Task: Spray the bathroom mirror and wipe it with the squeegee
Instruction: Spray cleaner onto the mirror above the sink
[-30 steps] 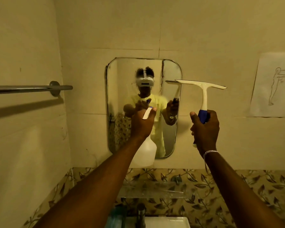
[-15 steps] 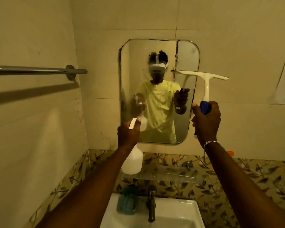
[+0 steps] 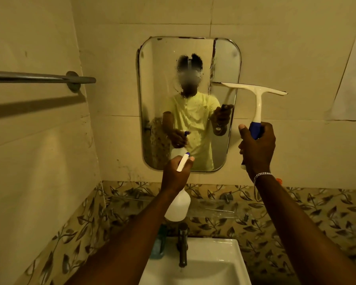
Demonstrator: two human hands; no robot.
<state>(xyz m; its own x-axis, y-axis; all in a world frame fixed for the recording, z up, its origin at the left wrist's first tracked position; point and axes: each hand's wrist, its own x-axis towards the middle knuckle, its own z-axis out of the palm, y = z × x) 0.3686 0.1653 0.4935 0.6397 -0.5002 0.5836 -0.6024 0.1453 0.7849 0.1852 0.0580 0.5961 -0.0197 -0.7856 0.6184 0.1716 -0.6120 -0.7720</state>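
Two hands are up in front of one mirror [image 3: 190,64] — a rounded rectangular pane fixed to the tiled wall above the sink, its glass speckled with droplets and runs of spray across the middle. The left hand [image 3: 176,175] is wrapped around the neck of one spray bottle [image 3: 178,206], fingers curled closed on the trigger head, whose white nozzle with a blue tip points at the mirror's lower edge; the translucent bottle hangs below the hand, and how much liquid it holds cannot be told. The right hand [image 3: 256,149] grips one squeegee [image 3: 257,93] by its blue handle, fingers closed round it, thumb up along the side. The white blade is level, its left end over the mirror's right edge and the rest over the wall; whether it touches the glass cannot be told. One bracelet [image 3: 261,175] circles the right wrist. Below, one white sink [image 3: 218,264] with one dark tap [image 3: 183,245] at its back edge — the basin holds nothing visible, and a blue-green thing at its back left corner is too dim to name. One towel bar [image 3: 39,77] runs along the left wall, and one sheet of paper [image 3: 352,83] hangs on the wall at the right.
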